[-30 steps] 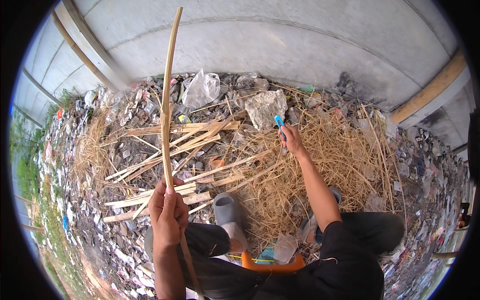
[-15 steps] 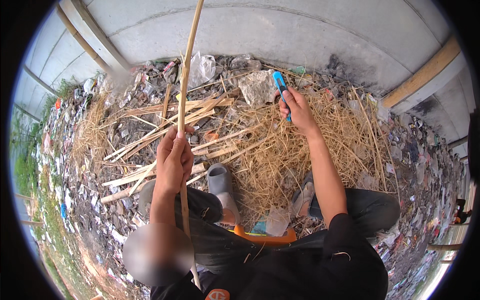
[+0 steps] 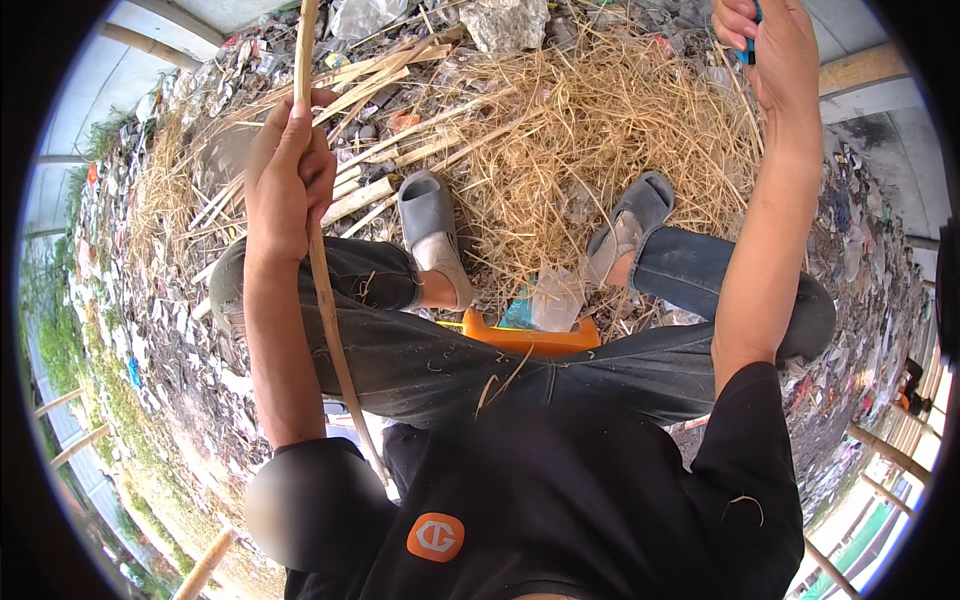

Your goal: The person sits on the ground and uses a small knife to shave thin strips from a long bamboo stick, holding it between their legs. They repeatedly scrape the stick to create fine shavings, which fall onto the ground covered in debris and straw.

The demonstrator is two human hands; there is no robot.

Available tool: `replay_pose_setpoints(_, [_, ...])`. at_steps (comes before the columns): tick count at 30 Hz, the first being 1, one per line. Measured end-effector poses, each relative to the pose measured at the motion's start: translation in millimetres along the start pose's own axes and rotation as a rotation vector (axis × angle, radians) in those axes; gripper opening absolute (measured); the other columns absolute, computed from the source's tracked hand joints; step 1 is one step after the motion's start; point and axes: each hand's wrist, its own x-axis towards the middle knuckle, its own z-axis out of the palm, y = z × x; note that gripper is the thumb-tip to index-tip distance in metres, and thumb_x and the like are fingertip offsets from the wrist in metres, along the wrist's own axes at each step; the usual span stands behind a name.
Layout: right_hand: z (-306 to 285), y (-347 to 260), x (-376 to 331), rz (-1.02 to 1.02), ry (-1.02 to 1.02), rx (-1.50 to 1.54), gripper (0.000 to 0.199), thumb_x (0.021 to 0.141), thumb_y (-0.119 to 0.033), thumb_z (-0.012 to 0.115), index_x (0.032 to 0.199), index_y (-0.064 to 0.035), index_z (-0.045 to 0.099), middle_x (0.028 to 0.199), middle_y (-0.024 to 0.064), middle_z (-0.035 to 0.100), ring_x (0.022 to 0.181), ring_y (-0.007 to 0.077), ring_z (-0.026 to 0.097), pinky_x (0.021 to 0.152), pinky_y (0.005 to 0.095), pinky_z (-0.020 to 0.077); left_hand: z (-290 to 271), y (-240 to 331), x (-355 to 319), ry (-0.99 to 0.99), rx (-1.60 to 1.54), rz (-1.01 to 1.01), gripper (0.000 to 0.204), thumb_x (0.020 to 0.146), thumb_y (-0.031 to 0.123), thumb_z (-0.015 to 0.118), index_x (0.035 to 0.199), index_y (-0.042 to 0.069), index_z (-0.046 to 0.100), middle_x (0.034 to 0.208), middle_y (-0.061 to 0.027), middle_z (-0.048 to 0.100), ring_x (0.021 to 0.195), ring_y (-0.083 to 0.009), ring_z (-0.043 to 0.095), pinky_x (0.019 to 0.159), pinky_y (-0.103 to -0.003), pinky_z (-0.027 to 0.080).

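My left hand (image 3: 290,175) is closed around a long pale bamboo strip (image 3: 330,310). The strip stands nearly lengthwise, running from the top edge of the view past my left thigh. At the upper right my right hand (image 3: 770,50) grips a blue utility knife (image 3: 748,45); most of it is hidden by my fingers or cut off by the top edge, so its blade cannot be seen. The knife is well apart from the strip. Between my hands, a wide heap of dry shavings (image 3: 590,130) covers the ground beyond my feet.
Split bamboo pieces (image 3: 400,140) lie beside the shavings. A pale rock (image 3: 505,22) and a clear plastic bag (image 3: 368,15) are at the far side. Under my legs is an orange plastic seat or handle (image 3: 535,342). Scattered litter surrounds me, with a concrete wall (image 3: 875,110) at right.
My view has tilted down toward my body. My right hand with the knife has swung outward to the upper right. My left hand still holds the strip, now higher and further left in view.
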Motion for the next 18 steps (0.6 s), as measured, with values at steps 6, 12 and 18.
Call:
replay_pose_setpoints(6, [17.1, 1.6, -8.4, 0.001, -0.036, 0.015, 0.046, 0.105, -0.052, 0.061, 0.096, -0.0080, 0.054, 0.064, -0.0052, 0.042, 0.048, 0.0045, 0.040, 0.042, 0.0212, 0.0333, -11.0, -2.1, -11.3, 0.037, 0.058, -0.007, 0.035, 0.114, 0.030, 0.044, 0.126, 0.001, 0.059, 0.066, 0.0067, 0.031, 0.044, -0.0012, 0.027, 0.037, -0.020, 0.022])
replay_pose_setpoints(12, [34.9, 15.4, -20.7, 0.140, -0.109, 0.004, 0.047, 0.107, -0.051, 0.057, 0.098, -0.0056, 0.059, 0.064, -0.0041, 0.047, 0.049, 0.0050, 0.044, 0.044, 0.0232, 0.0381, 1.0, 5.1, -21.4, 0.046, 0.086, -0.025, 0.034, 0.115, 0.029, 0.042, 0.126, 0.002, 0.059, 0.064, 0.0069, 0.031, 0.043, -0.0011, 0.028, 0.037, -0.019, 0.023])
replay_pose_setpoints(18, [43.6, 31.4, -36.1, 0.070, -0.410, -0.038, 0.039, 0.110, -0.040, 0.055, 0.100, -0.0033, 0.067, 0.064, -0.0048, 0.047, 0.050, 0.0033, 0.042, 0.046, 0.0236, 0.0364, 11.0, 12.7, -22.0, -0.092, -0.009, -0.027, 0.029, 0.115, 0.027, 0.044, 0.128, 0.005, 0.057, 0.063, 0.0078, 0.031, 0.043, -0.0012, 0.026, 0.036, -0.019, 0.023])
